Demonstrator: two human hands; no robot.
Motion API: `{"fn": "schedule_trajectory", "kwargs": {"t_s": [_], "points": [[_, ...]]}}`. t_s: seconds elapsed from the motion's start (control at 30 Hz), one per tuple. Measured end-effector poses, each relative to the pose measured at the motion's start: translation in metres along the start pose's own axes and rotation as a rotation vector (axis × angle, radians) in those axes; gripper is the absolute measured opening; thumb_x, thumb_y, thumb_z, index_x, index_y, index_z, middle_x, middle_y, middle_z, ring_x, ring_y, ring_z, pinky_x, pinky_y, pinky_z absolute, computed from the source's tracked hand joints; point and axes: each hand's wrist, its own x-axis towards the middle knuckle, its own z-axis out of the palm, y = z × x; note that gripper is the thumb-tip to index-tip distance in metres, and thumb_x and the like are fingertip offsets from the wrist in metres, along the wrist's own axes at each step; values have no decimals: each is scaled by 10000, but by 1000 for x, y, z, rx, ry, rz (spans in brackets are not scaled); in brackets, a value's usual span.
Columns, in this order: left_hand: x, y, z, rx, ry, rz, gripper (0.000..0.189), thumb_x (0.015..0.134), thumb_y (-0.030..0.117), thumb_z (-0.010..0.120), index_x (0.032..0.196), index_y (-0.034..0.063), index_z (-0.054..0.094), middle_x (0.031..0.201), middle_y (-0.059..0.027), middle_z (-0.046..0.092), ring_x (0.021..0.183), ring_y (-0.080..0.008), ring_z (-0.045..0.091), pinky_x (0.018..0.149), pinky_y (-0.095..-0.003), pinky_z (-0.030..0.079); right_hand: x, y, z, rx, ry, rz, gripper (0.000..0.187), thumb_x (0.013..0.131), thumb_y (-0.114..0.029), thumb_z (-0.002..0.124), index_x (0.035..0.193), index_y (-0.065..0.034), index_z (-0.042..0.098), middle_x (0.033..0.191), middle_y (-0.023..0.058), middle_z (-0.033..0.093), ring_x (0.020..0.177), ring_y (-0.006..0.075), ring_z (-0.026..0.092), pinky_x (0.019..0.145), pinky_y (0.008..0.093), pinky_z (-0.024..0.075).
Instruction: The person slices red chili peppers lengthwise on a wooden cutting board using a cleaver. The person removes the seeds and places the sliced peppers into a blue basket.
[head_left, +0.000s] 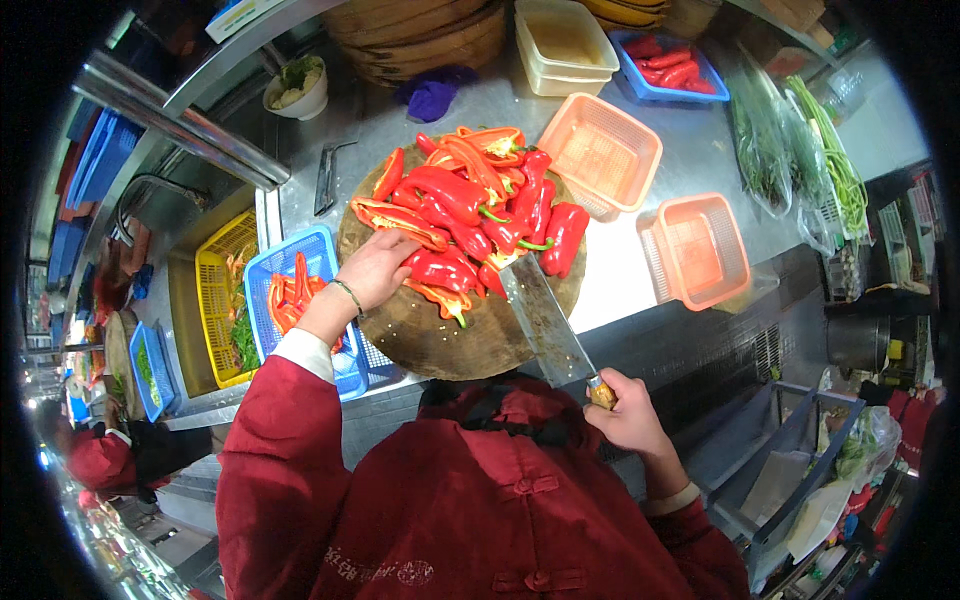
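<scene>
A heap of red peppers (450, 187), some whole and some split with pale seeds showing, covers the far part of a round wooden chopping block (450, 349). My left hand (377, 266) lies on the heap's left edge, its fingers against a halved red pepper (397, 222). Whether it grips that half cannot be told. In my right hand (626, 411) is the wooden handle of a cleaver (544, 322). The broad blade, spotted with bits, slants over the block's right side, its far end by the peppers.
Left of the block, a blue plastic basket (291, 238) holds cut red pepper pieces beside a yellow basket (225, 375). Two orange baskets (600, 150) stand to the right. Farther back are a blue tray (667, 94) of red peppers and bagged greens (757, 142). Another person (105, 457) is at far left.
</scene>
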Motion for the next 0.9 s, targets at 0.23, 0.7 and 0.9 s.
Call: {"fn": "schedule_trajectory", "kwargs": {"t_s": [0.23, 0.7, 0.9], "points": [[6, 8, -5, 81, -136, 66, 524, 747, 218, 769, 1208, 35, 600, 1171, -148, 589, 1140, -336, 566, 947, -413, 485, 4, 8, -8, 45, -3, -14, 176, 750, -48, 659, 813, 26, 511, 617, 151, 466, 530, 167, 427, 517, 331, 411], [4, 11, 3, 197, -115, 287, 441, 682, 198, 765, 1067, 45, 612, 1044, -128, 619, 1031, -342, 602, 855, -431, 523, -8, -4, 21, 68, 101, 7, 192, 758, -38, 658, 785, 25, 479, 609, 120, 464, 589, 91, 401, 525, 310, 408], [-44, -4, -3, -674, 82, -368, 320, 853, 175, 699, 1115, 5, 630, 963, -72, 692, 835, -157, 660, 780, -290, 530, -19, -15, 51, 9, 132, 22, 205, 744, -65, 664, 795, 27, 488, 617, 161, 488, 531, 179, 461, 526, 339, 420]]}}
